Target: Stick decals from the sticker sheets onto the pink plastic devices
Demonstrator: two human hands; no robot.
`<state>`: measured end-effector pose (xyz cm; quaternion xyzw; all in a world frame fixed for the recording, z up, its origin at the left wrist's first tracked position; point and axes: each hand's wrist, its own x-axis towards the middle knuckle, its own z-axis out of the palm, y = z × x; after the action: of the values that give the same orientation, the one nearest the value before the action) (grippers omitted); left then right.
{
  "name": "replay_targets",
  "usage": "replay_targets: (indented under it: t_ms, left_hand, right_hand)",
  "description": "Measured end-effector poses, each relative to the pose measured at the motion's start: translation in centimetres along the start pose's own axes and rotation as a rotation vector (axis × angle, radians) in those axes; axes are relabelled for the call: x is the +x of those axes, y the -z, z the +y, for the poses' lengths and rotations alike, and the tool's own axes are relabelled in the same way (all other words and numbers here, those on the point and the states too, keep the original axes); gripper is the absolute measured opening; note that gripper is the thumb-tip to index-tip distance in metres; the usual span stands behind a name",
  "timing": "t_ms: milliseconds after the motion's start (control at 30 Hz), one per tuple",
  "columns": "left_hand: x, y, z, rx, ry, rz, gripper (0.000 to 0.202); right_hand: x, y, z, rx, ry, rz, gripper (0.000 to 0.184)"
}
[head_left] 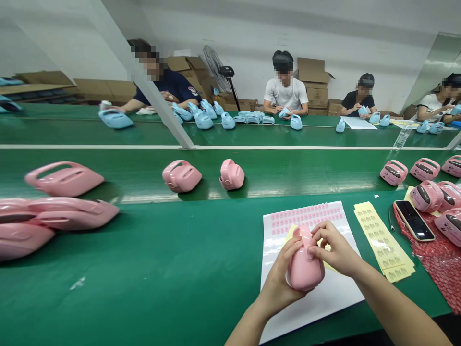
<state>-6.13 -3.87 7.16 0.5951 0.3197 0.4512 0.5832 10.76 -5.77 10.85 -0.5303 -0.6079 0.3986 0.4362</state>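
Note:
Over a white sheet [306,307] printed with rows of small pink stickers [306,217], a pink plastic device with a carry handle [306,276] is held off the table. My left hand [277,283] wraps its left side and underside, fingers closed on it. At the base of the handle, my right hand [333,247] presses its thumb against the casing, the other fingers curled near the handle. Whether a small sticker is under those right fingertips cannot be made out. A yellow backing sheet [329,264] lies partly hidden behind the device.
Right of the sheet are yellow sticker strips [383,240], tweezers [391,222], a phone [414,220] and red bubble wrap [437,269]. Several finished-looking pink devices [427,196] stand beyond. More pink devices [72,214] lie left. Across the belt, co-workers [286,93] handle blue devices [203,117].

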Motion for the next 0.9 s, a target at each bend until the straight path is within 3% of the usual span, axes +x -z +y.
replay_targets:
  t_ms: [233, 400, 567, 667, 767, 833, 900]
  left_hand:
    - [-0.3, 0.2, -0.8, 0.083, -0.074, -0.035, 0.067]
    - [-0.3, 0.2, -0.5, 0.062, -0.091, -0.12, 0.064]
    - [-0.9, 0.1, -0.1, -0.032, -0.019, -0.113, 0.067]
    - [-1.9, -0.4, -0.6, -0.131, -0.025, -0.143, 0.081]
    - [-2.4, -1.6, -1.5, -0.366, 0.046, -0.061, 0.095]
    - [-2.1, -2.3, -2.1, -0.448, 0.103, 0.091, 0.088]
    - [-1.7, -2.5, -2.7, -0.413, 0.154, 0.22, 0.069]
  right_hand:
    - [-1.2, -0.7, -0.4, -0.14, 0.042, 0.028, 0.005]
    - [-1.1, -1.1, 0.4, -0.119, 0.019, 0.112, 0.034]
    - [0.5, 0.3, 2.4, 0.099, -0.046, -0.085, 0.045]
    - [0.5, 1.0, 3.8, 0.177, -0.084, -0.221, 0.039]
    - [0.3, 1.6, 4.8, 0.259, -0.26, -0.335, 0.037]
    - [0.6, 2.4, 5.0, 0.267, -0.374, -0.211, 0.035]
    - [1.8, 3.7, 5.0, 0.145, -0.371, 0.08, 0.031]
